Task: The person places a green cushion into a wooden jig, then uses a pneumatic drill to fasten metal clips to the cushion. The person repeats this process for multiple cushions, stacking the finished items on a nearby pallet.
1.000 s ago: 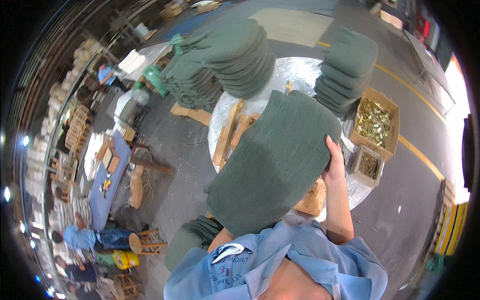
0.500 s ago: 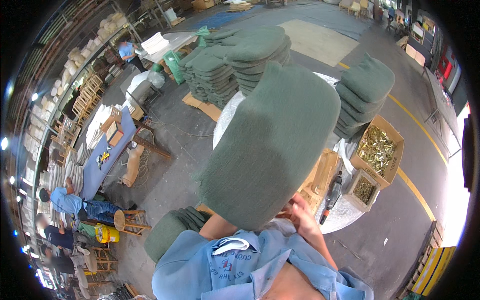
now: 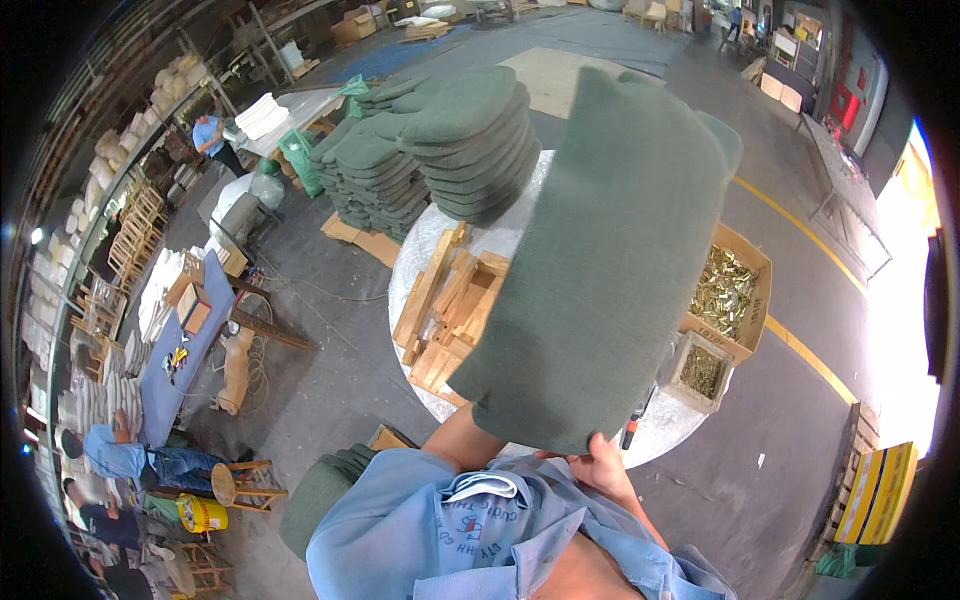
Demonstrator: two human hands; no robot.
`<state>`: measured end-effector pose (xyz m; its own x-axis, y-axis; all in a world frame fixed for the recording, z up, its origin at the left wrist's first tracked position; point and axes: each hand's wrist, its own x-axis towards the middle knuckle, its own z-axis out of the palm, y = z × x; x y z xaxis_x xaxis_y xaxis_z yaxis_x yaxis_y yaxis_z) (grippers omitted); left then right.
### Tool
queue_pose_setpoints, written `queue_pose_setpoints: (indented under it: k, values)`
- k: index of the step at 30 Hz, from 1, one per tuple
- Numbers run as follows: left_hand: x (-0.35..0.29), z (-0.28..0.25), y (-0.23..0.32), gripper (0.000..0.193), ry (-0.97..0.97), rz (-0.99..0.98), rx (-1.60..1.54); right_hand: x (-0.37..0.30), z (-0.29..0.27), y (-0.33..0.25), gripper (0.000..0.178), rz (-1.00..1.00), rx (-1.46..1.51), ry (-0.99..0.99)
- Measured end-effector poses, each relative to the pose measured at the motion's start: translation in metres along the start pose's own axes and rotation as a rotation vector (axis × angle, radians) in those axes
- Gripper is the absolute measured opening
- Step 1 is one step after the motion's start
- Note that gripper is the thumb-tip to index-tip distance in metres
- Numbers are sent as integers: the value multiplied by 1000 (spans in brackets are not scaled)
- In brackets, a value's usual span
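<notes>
A large dark green padded cushion (image 3: 610,270) is held up before me, tilted, hiding part of the round table. At its lower right corner my right hand (image 3: 600,468) is closed on the edge, thumb on top. My left forearm (image 3: 462,440) goes in behind the cushion's lower left side; that hand is hidden, so its fingers do not show. Light wooden frame parts (image 3: 455,305) lie on the plastic-wrapped round table (image 3: 670,440), left of the cushion. The orange-tipped end of a power screwdriver (image 3: 631,430) sticks out beneath the cushion's right edge.
Stacked green cushions (image 3: 475,150) stand at the table's far side, with another pile (image 3: 320,505) by my left arm. A cardboard box (image 3: 760,295) of brass-coloured fittings and a smaller box (image 3: 722,385) of screws sit at right. People and a blue-topped table (image 3: 175,385) are farther left.
The cushion has shifted right and turned more upright, uncovering the wooden parts at left and covering most of the screwdriver. My right hand now shows its thumb over the cushion's corner.
</notes>
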<state>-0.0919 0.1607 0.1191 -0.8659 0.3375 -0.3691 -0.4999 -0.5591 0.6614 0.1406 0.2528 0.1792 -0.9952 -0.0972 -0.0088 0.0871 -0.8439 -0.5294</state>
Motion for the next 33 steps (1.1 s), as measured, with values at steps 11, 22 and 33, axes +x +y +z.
queue_pose_setpoints:
  k: [11, 22, 33]
  values:
    - [-14, 0, 59, 65, -322, 66, 350, 130, -5, -196, 81, -652, -361, 320]
    - [-188, -278, -19, 67, 705, -155, 93, 257, 140, -421, 63, -1050, -636, 134]
    - [-212, -404, -128, 47, 487, -550, 57, 419, -52, -400, 67, -821, -215, 547]
